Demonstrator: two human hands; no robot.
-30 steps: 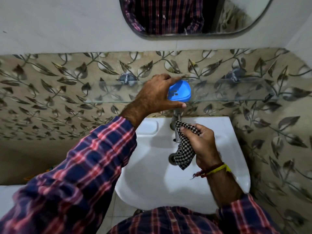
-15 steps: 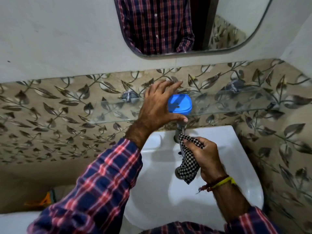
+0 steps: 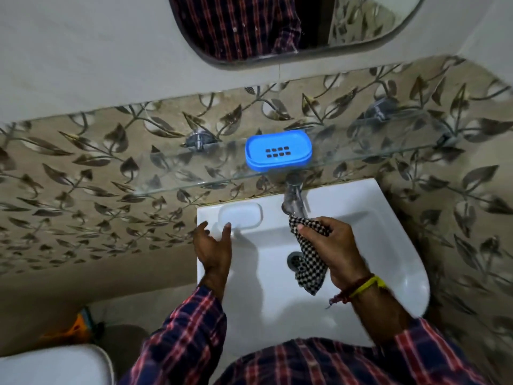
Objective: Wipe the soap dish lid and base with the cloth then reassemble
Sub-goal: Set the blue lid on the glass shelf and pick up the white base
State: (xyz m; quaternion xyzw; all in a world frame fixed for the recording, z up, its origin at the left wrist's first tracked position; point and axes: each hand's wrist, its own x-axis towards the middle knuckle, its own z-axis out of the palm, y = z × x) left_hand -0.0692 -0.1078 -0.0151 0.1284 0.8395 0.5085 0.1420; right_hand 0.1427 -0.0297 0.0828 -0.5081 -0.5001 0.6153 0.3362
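Observation:
A blue soap dish (image 3: pixel 278 154) with slotted drain holes in its top stands on the glass shelf (image 3: pixel 172 176) above the basin, with no hand on it. My left hand (image 3: pixel 213 247) hovers over the basin's left rim, fingers relaxed and holding nothing. My right hand (image 3: pixel 334 250) grips a black-and-white checked cloth (image 3: pixel 309 269), which hangs down over the basin near the drain.
A white wash basin (image 3: pixel 388 245) has a chrome tap (image 3: pixel 294 197) at the back, a moulded soap recess (image 3: pixel 240 216) at its left and a drain (image 3: pixel 293 259). A mirror (image 3: pixel 291 26) hangs above. A white toilet lid (image 3: pixel 52 365) lies at the lower left.
My left hand has let go of the blue soap dish on the shelf and dropped to the basin's left rim. My right hand stays holding the cloth. The view has tilted down.

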